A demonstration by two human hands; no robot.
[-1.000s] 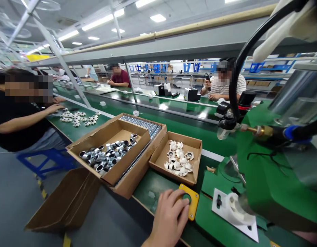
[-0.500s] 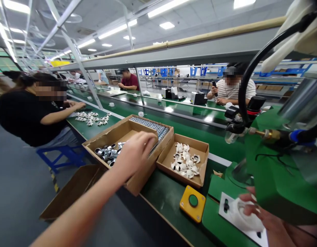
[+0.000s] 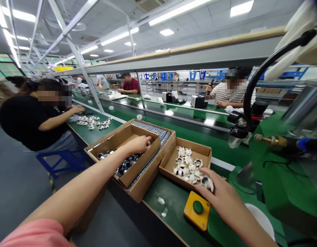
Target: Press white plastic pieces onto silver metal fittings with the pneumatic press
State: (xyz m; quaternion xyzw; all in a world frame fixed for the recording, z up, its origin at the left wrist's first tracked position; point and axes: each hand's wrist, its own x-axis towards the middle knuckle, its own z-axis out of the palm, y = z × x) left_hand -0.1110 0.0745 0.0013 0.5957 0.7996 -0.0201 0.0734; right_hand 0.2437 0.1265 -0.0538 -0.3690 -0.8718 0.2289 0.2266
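My left hand [image 3: 140, 144] is inside the open cardboard box [image 3: 96, 147], above its right inner part, with the fingers curled down. Whatever they may grip is hidden. Shiny metal rings [image 3: 126, 164] lie loose below that wrist and forearm. My right hand [image 3: 221, 192] pinches a white impeller [image 3: 208, 184] with a dark metal ring in its centre, at the near right corner of a shallow cardboard tray [image 3: 171, 171]. Several more white impellers [image 3: 188, 164] lie in that tray.
A yellow button box [image 3: 197, 210] with a green button sits near the bench edge. At the right stands a green press machine [image 3: 284, 185]. Rows of metal rings [image 3: 155, 129] fill the outer box. A co-worker in black [image 3: 24, 113] sits at the left beside white parts [image 3: 93, 121].
My left hand has lowered into the box of metal rings. My right hand has left the press plate and moved left to the tray, and now holds an impeller.
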